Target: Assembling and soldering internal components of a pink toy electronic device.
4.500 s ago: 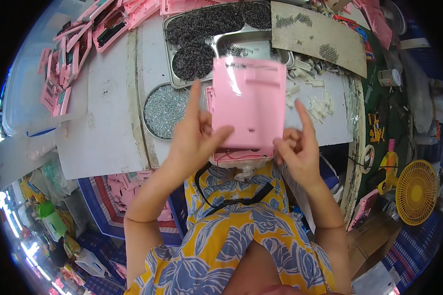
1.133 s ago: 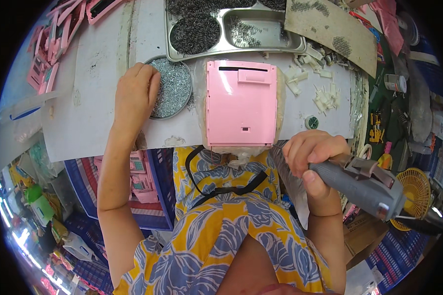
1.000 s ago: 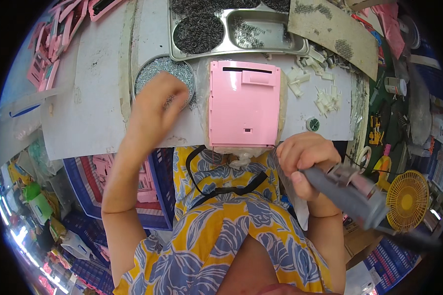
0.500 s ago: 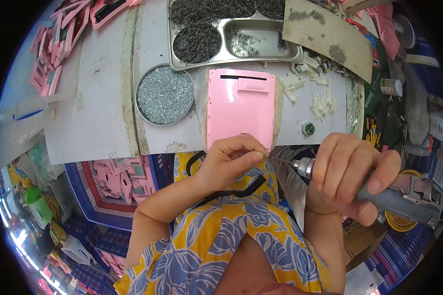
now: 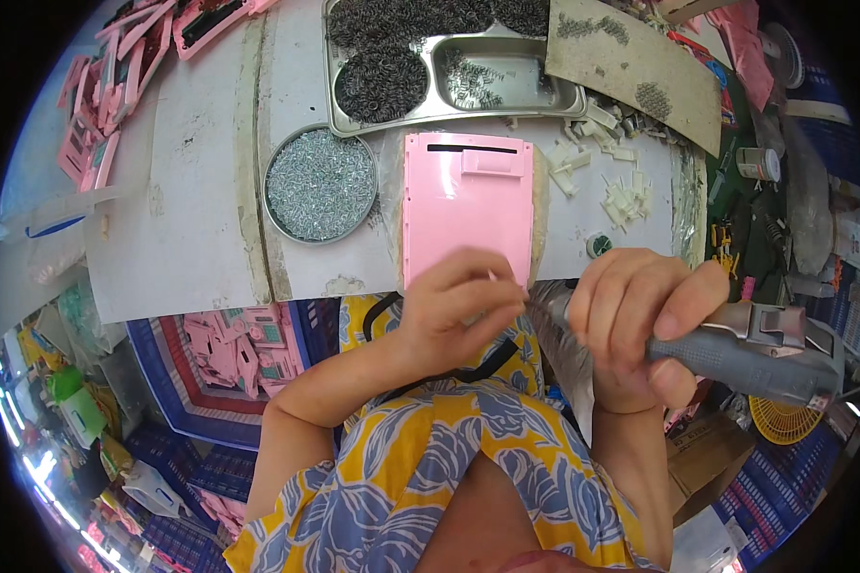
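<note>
A pink plastic panel (image 5: 468,210) with a dark slot and a raised block lies flat at the table's front edge. My left hand (image 5: 459,306) is over its near edge, thumb and fingers bent toward each other. Whatever they pinch is too small and blurred to name. My right hand (image 5: 631,315) wraps round a grey power screwdriver (image 5: 755,363), held level to the right of the panel. The driver's tip points left toward my left fingertips; my fingers cover most of its chuck. A round metal dish of small silver screws (image 5: 320,186) sits left of the panel.
Behind the panel stands a metal tray (image 5: 506,119) of dark springs, partly under a board (image 5: 640,72). White plastic parts (image 5: 626,201) and a small green-topped round piece (image 5: 598,245) lie to the right. Below the table edge is a blue basket (image 5: 153,358) of pink parts.
My right hand and the screwdriver have shifted left and slightly up, toward my left hand. The left hand's fingers have lifted a little and smear with motion. The panel stays in place.
</note>
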{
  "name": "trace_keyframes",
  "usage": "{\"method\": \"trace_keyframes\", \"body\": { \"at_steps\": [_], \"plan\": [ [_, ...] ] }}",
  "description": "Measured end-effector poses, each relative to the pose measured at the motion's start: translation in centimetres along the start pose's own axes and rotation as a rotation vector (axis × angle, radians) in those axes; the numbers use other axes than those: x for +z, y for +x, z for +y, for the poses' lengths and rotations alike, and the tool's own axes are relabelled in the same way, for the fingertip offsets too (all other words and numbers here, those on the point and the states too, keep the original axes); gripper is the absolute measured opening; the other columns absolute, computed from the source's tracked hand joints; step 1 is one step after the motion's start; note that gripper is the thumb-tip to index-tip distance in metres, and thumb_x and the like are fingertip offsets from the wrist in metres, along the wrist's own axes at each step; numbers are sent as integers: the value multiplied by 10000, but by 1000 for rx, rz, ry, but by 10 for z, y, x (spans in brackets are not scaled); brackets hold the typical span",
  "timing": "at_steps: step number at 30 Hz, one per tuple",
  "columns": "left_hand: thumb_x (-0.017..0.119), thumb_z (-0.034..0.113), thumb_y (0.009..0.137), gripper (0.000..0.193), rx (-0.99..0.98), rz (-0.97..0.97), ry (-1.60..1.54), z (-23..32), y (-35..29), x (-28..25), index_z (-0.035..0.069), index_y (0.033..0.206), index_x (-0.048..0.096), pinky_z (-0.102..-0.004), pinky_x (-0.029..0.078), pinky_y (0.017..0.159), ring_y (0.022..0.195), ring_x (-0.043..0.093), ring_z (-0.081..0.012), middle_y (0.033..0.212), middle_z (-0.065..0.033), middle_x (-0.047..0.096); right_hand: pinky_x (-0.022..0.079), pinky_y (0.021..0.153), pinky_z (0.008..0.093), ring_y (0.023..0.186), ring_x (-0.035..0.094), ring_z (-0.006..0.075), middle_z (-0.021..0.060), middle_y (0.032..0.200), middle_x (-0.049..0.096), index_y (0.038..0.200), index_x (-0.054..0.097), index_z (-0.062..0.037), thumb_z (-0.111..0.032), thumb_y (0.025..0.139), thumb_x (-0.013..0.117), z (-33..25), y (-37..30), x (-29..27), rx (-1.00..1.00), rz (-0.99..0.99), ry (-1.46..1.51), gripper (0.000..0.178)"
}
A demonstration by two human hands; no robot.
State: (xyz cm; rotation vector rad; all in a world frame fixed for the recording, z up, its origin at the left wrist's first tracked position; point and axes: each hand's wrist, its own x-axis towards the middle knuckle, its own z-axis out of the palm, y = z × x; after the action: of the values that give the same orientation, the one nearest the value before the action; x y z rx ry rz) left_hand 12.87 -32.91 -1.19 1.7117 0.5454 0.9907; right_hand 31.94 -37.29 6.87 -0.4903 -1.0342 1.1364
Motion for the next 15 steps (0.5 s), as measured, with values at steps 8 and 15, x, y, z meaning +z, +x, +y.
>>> {"method": "trace_keyframes", "body": {
  "at_steps": [8, 15],
  "plan": [
    [683, -9, 894, 55, -90, -119, 241, -29, 20, -12, -8, 949, 690, -301, 486, 627, 715, 623, -171, 811, -70, 652, 446, 589, 321, 590, 503, 162, 51, 698, 522, 1063, 418, -89, -142, 920, 653, 33, 0, -35, -39, 109, -307, 280],
    [763, 94, 842, 114, -355, -196, 121, -18, 31, -16, 36, 893, 679, -347, 504, 604, 661, 633, -235, 786, -88, 645, 436, 580, 346, 563, 486, 163, 53, 660, 511, 1011, 434, -85, -163, 915, 677, 57, 1, -43, 6, 79, -362, 273]
  ]
}}
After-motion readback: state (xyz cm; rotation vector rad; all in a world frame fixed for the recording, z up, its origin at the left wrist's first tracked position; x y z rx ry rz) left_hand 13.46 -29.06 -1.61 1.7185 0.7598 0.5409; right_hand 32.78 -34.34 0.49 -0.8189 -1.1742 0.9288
